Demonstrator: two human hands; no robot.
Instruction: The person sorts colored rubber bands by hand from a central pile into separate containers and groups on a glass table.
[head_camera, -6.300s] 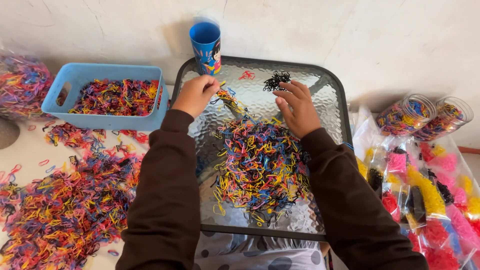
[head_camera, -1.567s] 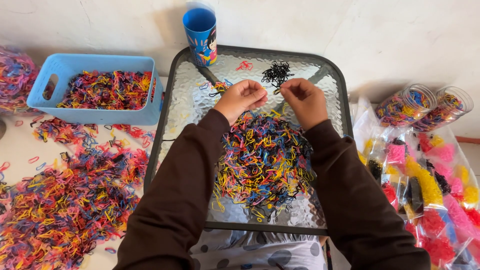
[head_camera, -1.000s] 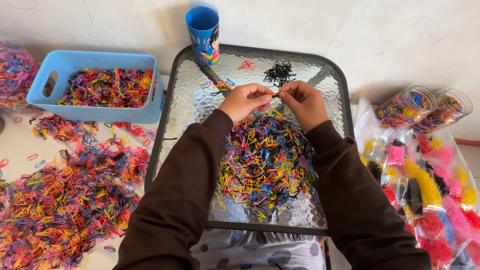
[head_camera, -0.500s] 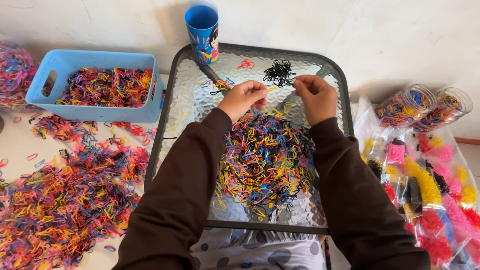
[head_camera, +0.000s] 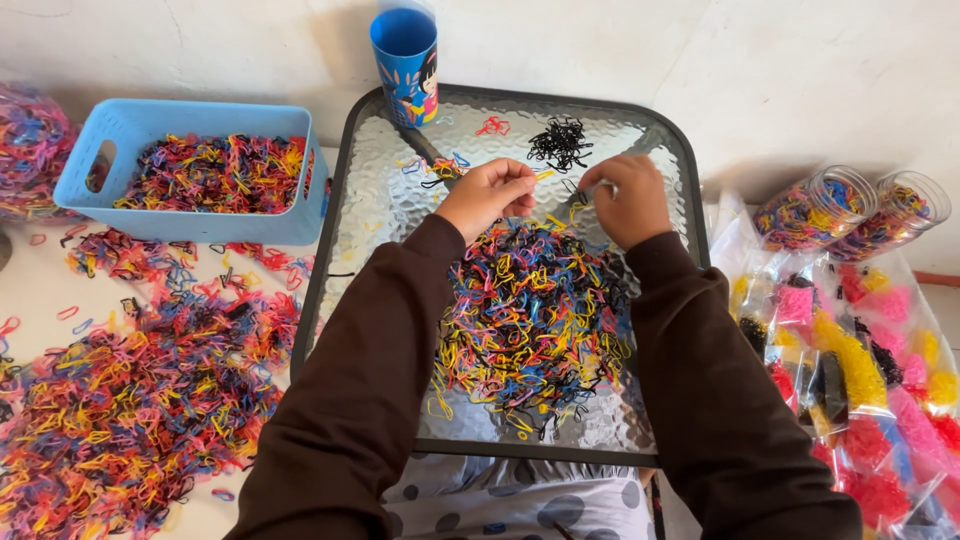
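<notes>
A heap of mixed small rubber bands (head_camera: 530, 320) lies on a glass-topped table (head_camera: 375, 215) with a dark rim. My left hand (head_camera: 488, 197) hovers over the far end of the heap, its fingertips pinching a yellow band (head_camera: 541, 175). My right hand (head_camera: 627, 202) is a little to its right, fingers closed on what looks like a thin black band (head_camera: 577, 189). Beyond both hands sits a small pile of black bands (head_camera: 560, 143). A few red bands (head_camera: 490, 125) lie to its left. Dark brown sleeves cover both arms.
A blue cup (head_camera: 405, 65) stands at the table's far edge. Left of the table are a blue basket (head_camera: 150, 120) full of bands and a wide scatter of bands (head_camera: 130, 400) on the white surface. At right lie two clear jars (head_camera: 810, 208) and bags of sorted bands (head_camera: 860, 380).
My hands met over the far end of the heap and have drawn apart. The right hand has shifted right, toward the black pile. The left keeps its pinch.
</notes>
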